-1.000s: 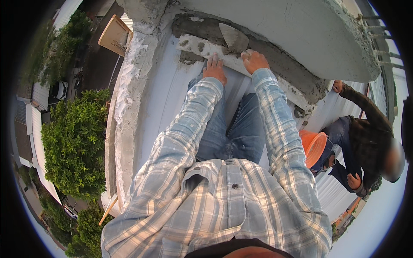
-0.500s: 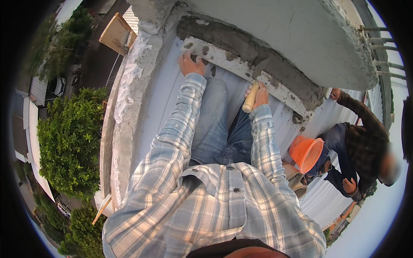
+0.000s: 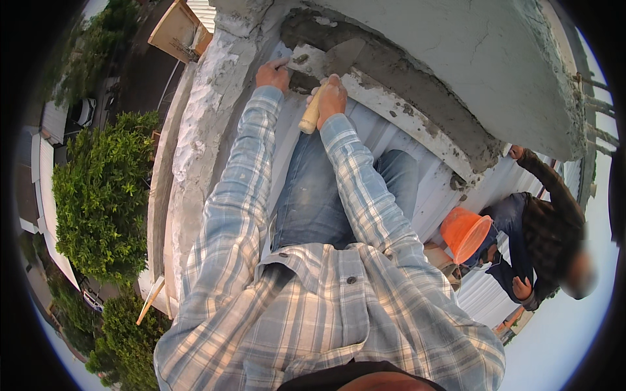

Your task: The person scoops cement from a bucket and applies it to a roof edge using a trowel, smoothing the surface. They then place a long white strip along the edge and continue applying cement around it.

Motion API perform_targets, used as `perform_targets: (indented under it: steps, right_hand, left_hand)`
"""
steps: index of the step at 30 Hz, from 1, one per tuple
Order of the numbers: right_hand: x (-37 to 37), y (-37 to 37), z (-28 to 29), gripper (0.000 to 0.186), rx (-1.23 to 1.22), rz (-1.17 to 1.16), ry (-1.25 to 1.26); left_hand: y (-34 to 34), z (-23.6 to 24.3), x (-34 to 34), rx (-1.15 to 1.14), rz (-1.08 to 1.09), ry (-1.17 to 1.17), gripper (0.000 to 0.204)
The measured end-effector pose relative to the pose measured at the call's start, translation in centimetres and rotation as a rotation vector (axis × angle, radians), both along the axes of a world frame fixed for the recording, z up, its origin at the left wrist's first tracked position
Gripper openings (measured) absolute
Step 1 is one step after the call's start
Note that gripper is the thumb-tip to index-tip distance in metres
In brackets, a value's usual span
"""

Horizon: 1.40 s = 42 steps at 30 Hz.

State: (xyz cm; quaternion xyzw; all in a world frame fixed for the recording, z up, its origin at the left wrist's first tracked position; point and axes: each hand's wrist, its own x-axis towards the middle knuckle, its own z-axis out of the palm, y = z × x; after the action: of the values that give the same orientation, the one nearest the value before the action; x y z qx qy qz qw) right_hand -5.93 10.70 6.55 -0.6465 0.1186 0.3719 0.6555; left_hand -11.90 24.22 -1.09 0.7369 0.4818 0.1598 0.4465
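Observation:
My right hand (image 3: 332, 99) is wrapped round the wooden handle of a trowel (image 3: 310, 117). Its grey blade is tilted over the left end of a wet mortar strip (image 3: 417, 88). Along the near side of that strip runs a long whitish board (image 3: 394, 107), splattered with mortar. My left hand (image 3: 272, 75) is closed at the board's left end, seemingly gripping it; the fingertips are partly hidden. Only a short gap separates my two hands. At the board's right end, a co-worker's hand (image 3: 516, 152) reaches in.
An orange bucket (image 3: 465, 236) stands at the right, beside the co-worker (image 3: 551, 221). Corrugated sheet roofing (image 3: 430, 176) lies beneath me. A rough concrete edge (image 3: 202, 156) drops off at the left toward trees (image 3: 101, 202). A concrete slab (image 3: 482, 58) rises beyond the mortar, with bars jutting right.
My right hand has carried the trowel left along the board, and its blade now shows over the mortar. My left hand has shifted slightly left and up. My legs have changed position.

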Motion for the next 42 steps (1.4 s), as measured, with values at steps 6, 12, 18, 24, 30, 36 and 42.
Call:
perform_targets:
  steps: [6, 12, 18, 24, 30, 36, 42]
  right_hand:
    - [2.7, -0.8, 0.7, 0.046, -0.246, 0.396, -0.169]
    - [4.2, -4.2, 3.5, 0.043, -0.839, 0.975, -0.919]
    - [9.9, -14.3, 2.5, 0.046, -1.058, 0.884, -0.879]
    - [13.8, -28.1, 2.1, 0.049, -1.205, 0.685, -0.831]
    - [10.6, -17.9, 3.2, 0.051, -0.952, 0.722, -0.933]
    - [12.4, -10.1, 4.8, 0.040, -1.058, 0.824, -0.813]
    - [15.8, -24.6, 4.6, 0.046, -1.210, 0.731, -0.770]
  left_hand:
    - [-0.1, -0.3, -0.6, 0.014, 0.031, -0.019, 0.038]
    - [-7.4, 1.3, -1.3, -0.114, 0.376, -0.150, 0.043]
    - [-14.7, 1.9, 0.2, 0.093, -0.063, -0.051, 0.048]
    - [-19.5, 6.2, 3.9, 0.322, -0.702, 0.385, 0.072]
    - [-20.4, 6.5, 5.2, 0.390, -0.970, 0.656, 0.084]
    - [-20.7, 6.3, 5.9, 0.419, -1.023, 0.661, 0.088]
    - [-20.7, 6.6, 5.4, 0.471, -1.000, 0.696, 0.080]
